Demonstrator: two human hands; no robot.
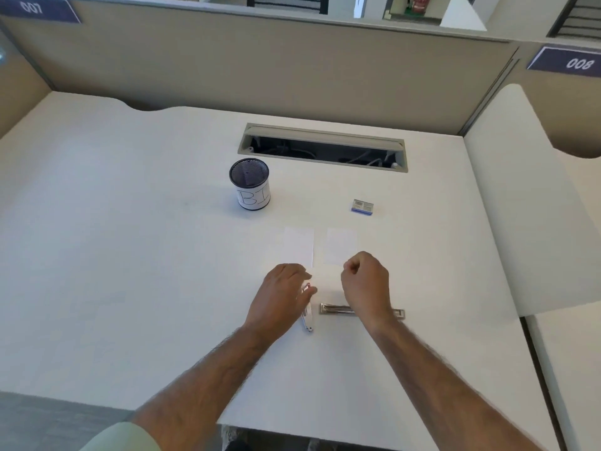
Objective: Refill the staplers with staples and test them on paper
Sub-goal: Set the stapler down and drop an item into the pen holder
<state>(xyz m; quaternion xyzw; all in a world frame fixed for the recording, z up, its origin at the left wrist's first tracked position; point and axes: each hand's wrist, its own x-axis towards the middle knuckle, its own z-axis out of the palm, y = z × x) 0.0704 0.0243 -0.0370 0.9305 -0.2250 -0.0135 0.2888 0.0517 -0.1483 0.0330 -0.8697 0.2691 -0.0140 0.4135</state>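
Two metal staplers lie on the white desk (130, 255). My left hand (279, 294) rests on the left stapler (307, 315), which points away from me, fingers curled round its front end. The right stapler (335, 309) lies crosswise, opened flat, partly hidden under my right wrist. My right hand (366, 281) hovers above it with the fingers pinched together; whether they hold staples is too small to tell. Two small white paper sheets (299, 244) (340, 244) lie side by side just beyond my hands. A small staple box (362, 206) sits further back on the right.
A black mesh pen cup (249, 183) with a white label stands at the back left of the papers. An open cable slot (323, 146) cuts into the desk behind it. Beige partition walls (260, 66) close off the back and right side.
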